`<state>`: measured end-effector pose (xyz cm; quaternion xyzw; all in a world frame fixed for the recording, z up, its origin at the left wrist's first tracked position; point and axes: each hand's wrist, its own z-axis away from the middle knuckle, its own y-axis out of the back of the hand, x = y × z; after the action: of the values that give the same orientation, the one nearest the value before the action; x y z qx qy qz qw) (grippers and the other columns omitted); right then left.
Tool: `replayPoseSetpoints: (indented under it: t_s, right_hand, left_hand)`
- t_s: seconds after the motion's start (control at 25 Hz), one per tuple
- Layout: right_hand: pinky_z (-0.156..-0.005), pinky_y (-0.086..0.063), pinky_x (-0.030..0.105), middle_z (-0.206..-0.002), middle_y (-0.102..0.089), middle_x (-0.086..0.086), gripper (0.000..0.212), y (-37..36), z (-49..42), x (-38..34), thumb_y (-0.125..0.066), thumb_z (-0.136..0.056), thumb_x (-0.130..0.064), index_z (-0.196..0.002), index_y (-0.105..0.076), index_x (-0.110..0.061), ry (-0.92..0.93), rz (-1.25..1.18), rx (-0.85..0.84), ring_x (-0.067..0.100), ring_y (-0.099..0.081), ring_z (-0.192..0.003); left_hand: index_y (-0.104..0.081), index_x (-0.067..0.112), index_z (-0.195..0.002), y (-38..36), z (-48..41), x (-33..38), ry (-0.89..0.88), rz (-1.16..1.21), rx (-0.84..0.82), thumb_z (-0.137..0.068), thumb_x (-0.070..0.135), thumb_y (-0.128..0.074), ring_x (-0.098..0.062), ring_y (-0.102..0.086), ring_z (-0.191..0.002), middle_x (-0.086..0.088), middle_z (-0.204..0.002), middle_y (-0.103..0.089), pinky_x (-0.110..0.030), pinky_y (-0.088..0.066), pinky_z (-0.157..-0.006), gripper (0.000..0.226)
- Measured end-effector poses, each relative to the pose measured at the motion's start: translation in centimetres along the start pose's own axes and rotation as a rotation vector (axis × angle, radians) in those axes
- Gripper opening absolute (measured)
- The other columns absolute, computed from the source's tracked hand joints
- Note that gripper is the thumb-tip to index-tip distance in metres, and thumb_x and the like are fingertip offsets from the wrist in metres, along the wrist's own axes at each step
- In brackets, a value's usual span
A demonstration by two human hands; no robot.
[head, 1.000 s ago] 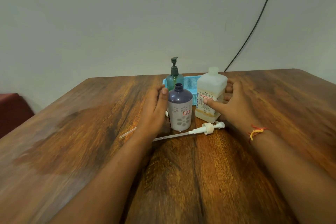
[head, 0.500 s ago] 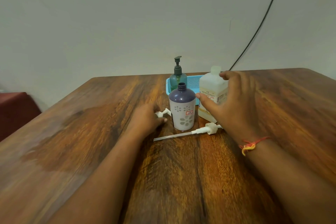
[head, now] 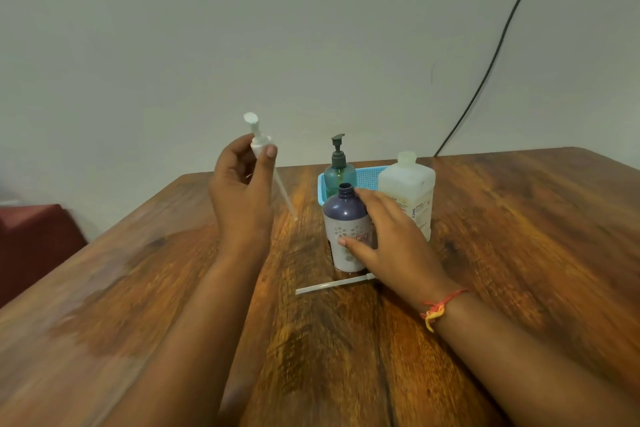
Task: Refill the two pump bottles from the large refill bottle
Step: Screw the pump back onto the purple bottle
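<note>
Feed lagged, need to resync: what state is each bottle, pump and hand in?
purple bottle: upright, neck open, no pump.
green bottle: upright, pump fitted.
refill bottle: upright, capped.
white pump: held up in left hand.
second pump: lying on table.
right hand: gripping purple bottle.

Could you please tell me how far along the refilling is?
Done: the purple bottle is open, its pump off. In hand: the left hand holds a white pump while the right hand grips the purple bottle. Left: the refill bottle looks capped, the green bottle has its pump on; fill levels unseen.
</note>
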<state>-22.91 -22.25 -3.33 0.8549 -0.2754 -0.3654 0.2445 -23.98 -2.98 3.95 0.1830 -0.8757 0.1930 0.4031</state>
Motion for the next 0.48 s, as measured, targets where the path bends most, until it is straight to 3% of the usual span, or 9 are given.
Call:
replayPoseSetpoints:
  t_s: [0.08, 0.2, 0.48]
  right_hand:
    - [-0.103, -0.030, 0.017, -0.148, -0.046, -0.013, 0.070, -0.1, 0.1, 0.2, -0.074, -0.089, -0.036, -0.149, -0.039, -0.031, -0.020, -0.041, 0.009, -0.010, -0.029, -0.126]
    - [-0.104, -0.036, 0.021, -0.147, -0.048, -0.013, 0.069, -0.2, 0.1, 0.5, -0.075, -0.087, -0.036, -0.147, -0.041, -0.032, -0.031, -0.072, 0.012, -0.006, -0.034, -0.128]
    - [-0.102, -0.033, 0.017, -0.147, -0.047, -0.015, 0.068, -0.3, 0.2, 0.9, -0.074, -0.088, -0.037, -0.147, -0.040, -0.035, -0.032, -0.097, 0.001, -0.009, -0.031, -0.125]
  left_hand:
    - [-0.065, 0.015, -0.122, -1.3, -0.5, 1.6, 0.049, 0.158, -0.043, -0.095, 0.020, -0.070, -0.008, -0.072, -0.103, -0.001, -0.110, -0.075, -0.026, -0.059, -0.089, 0.028]
    - [-0.063, 0.004, -0.127, -3.3, -1.2, 2.8, 0.056, 0.218, -0.073, -0.095, 0.016, -0.069, -0.008, -0.072, -0.100, -0.006, -0.111, -0.074, -0.024, -0.059, -0.087, 0.034]
    - [-0.066, 0.012, -0.119, -5.0, -1.6, 2.4, 0.023, 0.131, -0.087, -0.096, 0.015, -0.067, -0.005, -0.072, -0.096, 0.003, -0.103, -0.073, -0.023, -0.059, -0.086, 0.023]
